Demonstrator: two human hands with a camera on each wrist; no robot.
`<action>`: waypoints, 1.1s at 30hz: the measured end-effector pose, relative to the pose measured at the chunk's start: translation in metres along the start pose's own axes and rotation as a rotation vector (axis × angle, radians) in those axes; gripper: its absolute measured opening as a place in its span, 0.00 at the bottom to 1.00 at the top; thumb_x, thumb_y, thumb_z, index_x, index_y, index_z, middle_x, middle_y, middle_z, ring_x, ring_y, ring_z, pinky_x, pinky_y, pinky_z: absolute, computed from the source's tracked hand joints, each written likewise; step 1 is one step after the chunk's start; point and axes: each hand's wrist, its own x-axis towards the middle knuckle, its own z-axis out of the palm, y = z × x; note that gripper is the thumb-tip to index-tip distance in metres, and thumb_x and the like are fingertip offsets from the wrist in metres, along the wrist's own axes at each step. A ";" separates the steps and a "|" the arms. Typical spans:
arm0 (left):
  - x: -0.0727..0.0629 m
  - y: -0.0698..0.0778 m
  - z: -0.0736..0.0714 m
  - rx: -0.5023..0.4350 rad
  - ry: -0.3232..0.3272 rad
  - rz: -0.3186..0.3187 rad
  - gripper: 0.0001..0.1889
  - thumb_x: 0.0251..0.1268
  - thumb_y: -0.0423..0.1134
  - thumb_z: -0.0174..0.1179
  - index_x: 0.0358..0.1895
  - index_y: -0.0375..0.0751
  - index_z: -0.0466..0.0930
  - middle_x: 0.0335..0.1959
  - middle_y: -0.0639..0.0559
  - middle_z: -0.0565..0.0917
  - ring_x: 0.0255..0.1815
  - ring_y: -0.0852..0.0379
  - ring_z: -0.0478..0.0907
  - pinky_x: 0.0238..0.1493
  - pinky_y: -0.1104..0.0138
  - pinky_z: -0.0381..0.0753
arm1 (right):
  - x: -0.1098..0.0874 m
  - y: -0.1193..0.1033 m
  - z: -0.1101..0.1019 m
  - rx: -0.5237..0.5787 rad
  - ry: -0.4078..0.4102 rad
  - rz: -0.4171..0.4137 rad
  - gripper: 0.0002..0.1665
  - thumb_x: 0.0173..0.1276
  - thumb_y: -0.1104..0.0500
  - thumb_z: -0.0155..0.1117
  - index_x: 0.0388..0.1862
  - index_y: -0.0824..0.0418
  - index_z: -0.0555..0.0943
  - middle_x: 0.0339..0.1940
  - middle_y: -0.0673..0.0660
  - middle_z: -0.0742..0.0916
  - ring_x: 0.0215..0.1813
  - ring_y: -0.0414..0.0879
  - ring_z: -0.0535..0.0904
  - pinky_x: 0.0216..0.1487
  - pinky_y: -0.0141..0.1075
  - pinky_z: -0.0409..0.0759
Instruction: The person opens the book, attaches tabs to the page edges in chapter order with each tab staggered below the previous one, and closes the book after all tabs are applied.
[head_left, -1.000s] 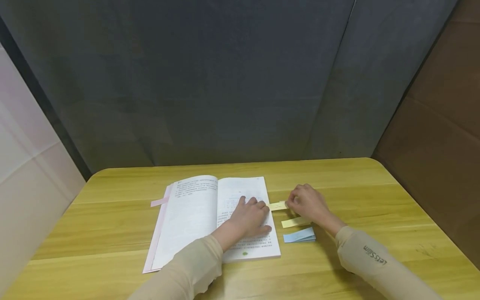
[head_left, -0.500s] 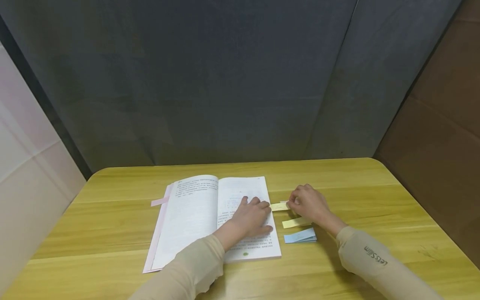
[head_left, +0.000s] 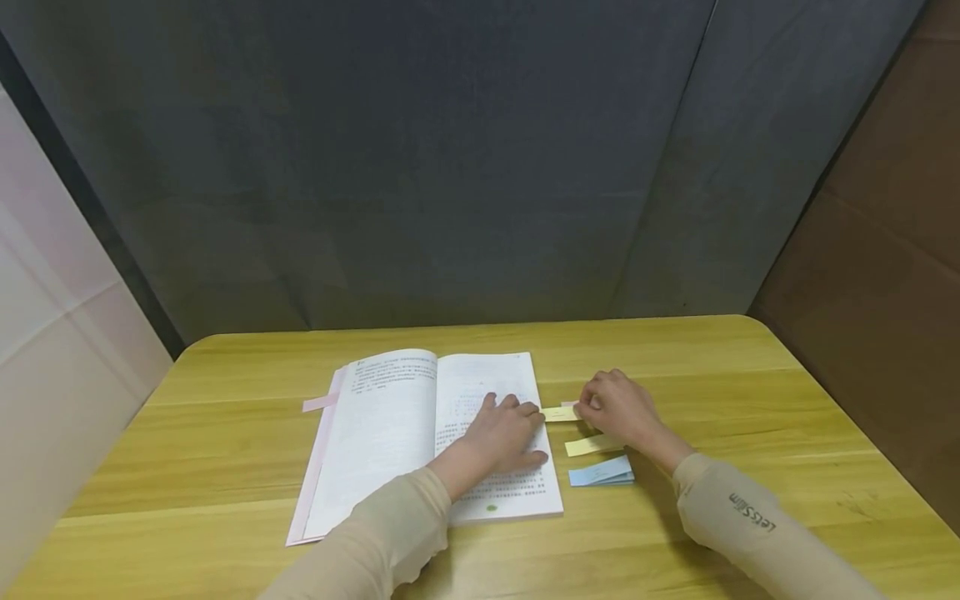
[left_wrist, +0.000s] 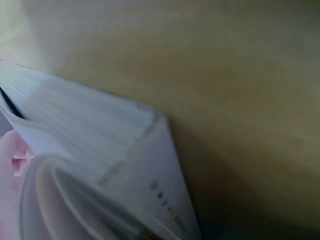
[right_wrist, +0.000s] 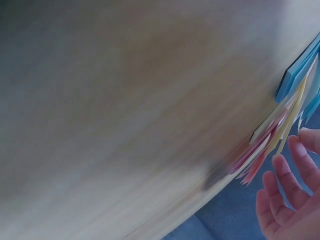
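An open book (head_left: 375, 467) with printed pages lies on the table. My left hand (head_left: 504, 437) rests on its right-hand page, fingers spread toward the outer edge. In the head view, a yellow sticky note strip (head_left: 557, 414) juts out beside that edge. The thumb and forefinger of my right hand (head_left: 618, 408) pinch its outer end. Just below that hand is another yellow strip (head_left: 591, 446), partly covered by it, then a small pad of blue sticky notes (head_left: 600, 472). In the right wrist view, blue sticky notes (right_wrist: 298, 67) and pink ones (right_wrist: 260, 145) fan out near the fingertips.
A pink tab (head_left: 320, 403) sticks out from the book's left side. The left wrist view catches the book's page block (left_wrist: 85, 110) at close range. A wooden table (head_left: 750, 400) carries everything, with a dark curtain (head_left: 450, 167) behind it.
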 end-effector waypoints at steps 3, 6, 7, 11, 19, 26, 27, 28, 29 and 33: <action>0.000 0.000 -0.001 0.006 -0.005 0.001 0.30 0.53 0.60 0.52 0.56 0.46 0.70 0.54 0.55 0.71 0.53 0.53 0.65 0.55 0.52 0.58 | 0.001 0.000 0.000 0.001 0.002 -0.005 0.06 0.53 0.54 0.64 0.20 0.54 0.80 0.25 0.47 0.78 0.28 0.43 0.69 0.23 0.32 0.70; 0.000 0.001 -0.001 0.006 -0.019 -0.004 0.32 0.54 0.61 0.51 0.58 0.46 0.68 0.57 0.55 0.69 0.56 0.53 0.63 0.56 0.52 0.56 | 0.001 0.001 0.000 0.006 0.002 -0.004 0.06 0.52 0.55 0.64 0.20 0.54 0.80 0.25 0.47 0.78 0.28 0.42 0.69 0.23 0.32 0.70; -0.001 0.002 -0.001 -0.001 -0.027 -0.008 0.32 0.54 0.61 0.51 0.59 0.46 0.68 0.58 0.55 0.69 0.57 0.53 0.62 0.57 0.52 0.55 | 0.002 0.001 0.000 0.009 0.002 -0.003 0.06 0.52 0.55 0.64 0.20 0.54 0.80 0.25 0.47 0.78 0.28 0.42 0.69 0.23 0.32 0.70; -0.004 0.003 -0.001 -0.041 -0.092 -0.028 0.35 0.55 0.62 0.48 0.63 0.45 0.62 0.63 0.55 0.62 0.62 0.52 0.57 0.59 0.50 0.51 | 0.001 0.001 -0.001 0.014 -0.012 0.013 0.06 0.52 0.54 0.64 0.21 0.55 0.81 0.24 0.47 0.78 0.28 0.42 0.70 0.23 0.32 0.70; -0.023 -0.001 -0.003 -0.062 -0.107 -0.042 0.38 0.56 0.64 0.44 0.63 0.40 0.61 0.64 0.49 0.60 0.64 0.50 0.54 0.60 0.49 0.50 | -0.002 0.000 -0.005 0.032 0.027 0.004 0.06 0.54 0.54 0.61 0.23 0.55 0.81 0.29 0.50 0.80 0.30 0.44 0.71 0.23 0.33 0.71; -0.061 -0.007 -0.012 -0.034 0.034 -0.005 0.29 0.53 0.62 0.52 0.50 0.42 0.74 0.50 0.49 0.74 0.50 0.50 0.69 0.51 0.52 0.64 | -0.010 -0.007 -0.020 0.023 0.173 -0.099 0.05 0.54 0.56 0.61 0.25 0.55 0.82 0.32 0.51 0.82 0.35 0.47 0.74 0.27 0.37 0.74; -0.067 -0.008 -0.012 -0.024 0.055 0.013 0.28 0.52 0.61 0.53 0.48 0.42 0.76 0.46 0.50 0.76 0.46 0.51 0.71 0.48 0.55 0.67 | -0.011 -0.009 -0.021 0.007 0.194 -0.132 0.05 0.54 0.56 0.61 0.25 0.55 0.82 0.32 0.51 0.82 0.35 0.47 0.74 0.27 0.37 0.74; -0.072 -0.008 -0.011 -0.012 0.072 0.029 0.27 0.52 0.61 0.53 0.46 0.43 0.76 0.43 0.51 0.77 0.43 0.53 0.72 0.44 0.57 0.69 | -0.013 -0.011 -0.023 -0.009 0.207 -0.165 0.05 0.54 0.55 0.61 0.26 0.55 0.82 0.32 0.50 0.82 0.35 0.46 0.74 0.27 0.37 0.74; -0.077 -0.008 -0.010 0.001 0.088 0.047 0.26 0.51 0.60 0.54 0.44 0.43 0.77 0.40 0.52 0.77 0.40 0.54 0.72 0.41 0.60 0.70 | -0.015 -0.014 -0.024 -0.021 0.220 -0.199 0.06 0.54 0.55 0.62 0.26 0.55 0.81 0.32 0.50 0.82 0.35 0.46 0.74 0.28 0.38 0.74; -0.092 -0.006 -0.006 0.049 0.139 0.093 0.22 0.48 0.60 0.57 0.37 0.45 0.78 0.33 0.55 0.76 0.32 0.58 0.70 0.30 0.66 0.69 | -0.022 -0.026 -0.025 -0.060 0.217 -0.299 0.06 0.54 0.53 0.62 0.26 0.55 0.80 0.31 0.48 0.81 0.35 0.44 0.74 0.31 0.36 0.74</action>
